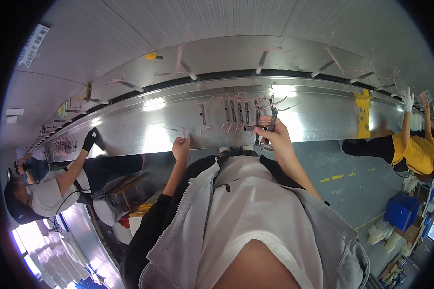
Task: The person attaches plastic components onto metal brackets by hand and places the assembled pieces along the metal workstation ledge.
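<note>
Our grey jacket point(255, 226) fills the lower frame. At centre, our right hand point(275, 137) pinches a dark narrow strip point(273, 118), its long axis running up the frame. Our left hand point(181, 148) is curled around a small pinkish piece point(183, 133). More strips point(236, 111) stand in a row on the steel bench point(323, 115).

My bare right hand point(275, 137) holds small dark metal clips point(267, 126). The conveyor rail point(323, 113) is glossy, smooth steel. My grey jacket point(188, 226) is matt cloth.
</note>
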The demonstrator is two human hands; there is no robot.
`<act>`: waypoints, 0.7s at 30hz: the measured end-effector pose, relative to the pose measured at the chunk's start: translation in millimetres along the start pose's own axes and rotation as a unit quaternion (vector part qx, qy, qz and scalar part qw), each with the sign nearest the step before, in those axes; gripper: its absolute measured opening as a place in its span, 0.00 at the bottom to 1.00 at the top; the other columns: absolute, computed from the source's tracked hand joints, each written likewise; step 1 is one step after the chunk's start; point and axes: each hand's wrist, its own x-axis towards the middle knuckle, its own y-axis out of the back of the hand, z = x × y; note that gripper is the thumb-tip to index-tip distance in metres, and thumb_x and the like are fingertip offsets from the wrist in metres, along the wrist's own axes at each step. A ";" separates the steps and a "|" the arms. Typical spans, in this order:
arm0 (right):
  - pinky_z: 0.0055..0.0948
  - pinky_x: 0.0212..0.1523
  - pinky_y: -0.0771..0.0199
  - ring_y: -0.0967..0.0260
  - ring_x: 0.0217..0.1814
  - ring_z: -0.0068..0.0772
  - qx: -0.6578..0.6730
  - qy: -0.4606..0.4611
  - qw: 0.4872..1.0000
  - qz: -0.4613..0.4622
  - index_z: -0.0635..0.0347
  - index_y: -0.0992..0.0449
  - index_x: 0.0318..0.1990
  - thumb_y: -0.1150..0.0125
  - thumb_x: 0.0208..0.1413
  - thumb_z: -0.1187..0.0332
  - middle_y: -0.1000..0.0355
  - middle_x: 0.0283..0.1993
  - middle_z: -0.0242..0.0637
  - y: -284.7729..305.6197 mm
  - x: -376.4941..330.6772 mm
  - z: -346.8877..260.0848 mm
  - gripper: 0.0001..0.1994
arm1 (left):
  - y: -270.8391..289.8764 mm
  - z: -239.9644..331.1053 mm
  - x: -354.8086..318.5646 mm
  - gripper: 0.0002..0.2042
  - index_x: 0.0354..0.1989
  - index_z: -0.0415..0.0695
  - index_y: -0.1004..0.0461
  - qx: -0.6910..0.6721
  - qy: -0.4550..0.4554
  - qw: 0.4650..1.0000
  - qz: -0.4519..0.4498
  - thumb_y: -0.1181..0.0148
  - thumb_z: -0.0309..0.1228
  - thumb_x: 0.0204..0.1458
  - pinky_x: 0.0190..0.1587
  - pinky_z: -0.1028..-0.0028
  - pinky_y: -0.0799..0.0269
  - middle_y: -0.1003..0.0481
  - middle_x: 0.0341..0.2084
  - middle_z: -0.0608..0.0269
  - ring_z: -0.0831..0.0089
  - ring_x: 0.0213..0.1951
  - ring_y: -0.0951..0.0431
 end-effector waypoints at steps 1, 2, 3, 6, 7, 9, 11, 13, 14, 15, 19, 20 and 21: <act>0.20 0.30 0.36 0.31 0.36 0.22 0.000 -0.001 1.000 0.001 0.63 0.33 0.45 0.38 0.44 0.77 0.28 0.37 0.34 -12.6 -0.5 4.6 0.18 | 10.4 -6.2 7.5 0.12 0.22 0.41 0.30 0.023 -0.049 0.998 0.016 0.38 0.37 0.41 0.24 0.69 0.32 0.26 0.15 0.59 0.68 0.19 0.26; 0.20 0.30 0.36 0.31 0.36 0.22 -0.004 -0.008 1.000 0.003 0.63 0.33 0.45 0.38 0.44 0.77 0.29 0.37 0.34 -24.2 -0.8 9.2 0.18 | 20.2 -8.7 13.4 0.12 0.22 0.41 0.30 0.044 -0.098 0.994 0.032 0.38 0.37 0.42 0.25 0.68 0.32 0.26 0.17 0.59 0.66 0.21 0.25; 0.20 0.30 0.36 0.30 0.36 0.22 -0.008 -0.014 1.000 0.005 0.63 0.33 0.45 0.39 0.44 0.77 0.29 0.37 0.34 -36.3 -1.3 13.3 0.18 | 29.7 -11.2 19.2 0.12 0.23 0.41 0.29 0.066 -0.146 0.986 0.048 0.39 0.37 0.42 0.27 0.67 0.32 0.26 0.18 0.58 0.64 0.23 0.25; 0.20 0.29 0.36 0.30 0.36 0.23 -0.011 -0.017 1.000 0.014 0.62 0.33 0.45 0.39 0.44 0.77 0.29 0.37 0.34 -72.1 -1.0 23.8 0.18 | 59.7 -16.6 42.0 0.11 0.23 0.42 0.29 0.106 -0.141 0.983 0.050 0.39 0.37 0.41 0.29 0.65 0.32 0.26 0.21 0.59 0.60 0.26 0.25; 0.20 0.29 0.36 0.30 0.36 0.23 -0.008 -0.013 1.000 0.018 0.62 0.33 0.45 0.39 0.44 0.77 0.29 0.37 0.34 -85.4 -0.4 25.6 0.18 | 69.4 -20.3 50.4 0.11 0.23 0.42 0.29 0.125 -0.139 0.981 0.052 0.39 0.38 0.41 0.30 0.64 0.32 0.26 0.22 0.59 0.58 0.27 0.25; 0.21 0.29 0.36 0.30 0.36 0.23 -0.006 -0.010 1.000 0.025 0.62 0.33 0.45 0.39 0.44 0.77 0.29 0.37 0.34 -111.6 1.7 31.5 0.18 | 90.1 -28.5 67.0 0.11 0.23 0.43 0.29 0.129 -0.139 0.981 0.048 0.39 0.38 0.41 0.30 0.63 0.32 0.26 0.22 0.59 0.58 0.27 0.25; 0.21 0.29 0.36 0.30 0.36 0.23 -0.002 0.007 1.000 0.025 0.62 0.33 0.45 0.39 0.45 0.77 0.29 0.37 0.33 -138.2 5.3 39.6 0.18 | 110.9 -36.6 83.7 0.11 0.23 0.43 0.29 0.136 -0.140 0.980 0.040 0.39 0.38 0.42 0.30 0.63 0.32 0.26 0.23 0.60 0.58 0.27 0.25; 0.21 0.29 0.36 0.30 0.37 0.23 0.000 0.015 1.000 0.027 0.62 0.33 0.45 0.39 0.45 0.77 0.29 0.36 0.33 -165.5 4.7 45.6 0.18 | 130.2 -44.0 99.2 0.11 0.23 0.43 0.29 0.147 -0.138 0.979 0.040 0.39 0.38 0.41 0.29 0.63 0.32 0.26 0.23 0.60 0.58 0.27 0.25; 0.21 0.29 0.36 0.30 0.37 0.23 -0.003 0.007 1.000 0.027 0.62 0.33 0.45 0.39 0.45 0.77 0.29 0.36 0.34 -179.2 2.6 48.3 0.18 | 140.1 -47.7 107.0 0.11 0.23 0.43 0.29 0.158 -0.135 0.977 0.042 0.39 0.38 0.41 0.29 0.63 0.32 0.26 0.22 0.60 0.58 0.27 0.25; 0.21 0.29 0.36 0.30 0.37 0.23 -0.006 -0.001 1.000 0.026 0.62 0.33 0.45 0.39 0.45 0.77 0.29 0.36 0.34 -192.9 0.5 50.8 0.18 | 149.9 -51.1 115.0 0.11 0.23 0.43 0.29 0.169 -0.133 0.976 0.044 0.38 0.38 0.41 0.29 0.63 0.31 0.25 0.22 0.60 0.59 0.28 0.25; 0.21 0.29 0.36 0.30 0.36 0.24 -0.003 -0.006 1.000 0.029 0.62 0.33 0.45 0.39 0.44 0.77 0.29 0.36 0.34 -243.2 0.6 64.4 0.18 | 188.1 -66.5 145.9 0.11 0.23 0.44 0.29 0.187 -0.072 0.979 0.037 0.38 0.38 0.40 0.30 0.65 0.30 0.24 0.22 0.59 0.61 0.29 0.23; 0.21 0.29 0.36 0.30 0.36 0.24 0.000 -0.004 0.999 0.032 0.62 0.33 0.45 0.39 0.44 0.77 0.29 0.36 0.34 -255.8 1.1 67.9 0.18 | 198.5 -70.3 154.6 0.11 0.23 0.44 0.29 0.188 -0.073 0.979 0.037 0.38 0.38 0.40 0.30 0.65 0.30 0.24 0.22 0.59 0.61 0.29 0.23; 0.21 0.29 0.36 0.30 0.36 0.24 0.001 -0.004 0.999 0.032 0.62 0.33 0.45 0.39 0.44 0.77 0.29 0.36 0.34 -268.4 1.7 71.0 0.18 | 208.9 -73.9 163.6 0.11 0.23 0.45 0.29 0.174 -0.056 0.983 0.020 0.38 0.38 0.39 0.30 0.66 0.30 0.24 0.22 0.59 0.62 0.28 0.23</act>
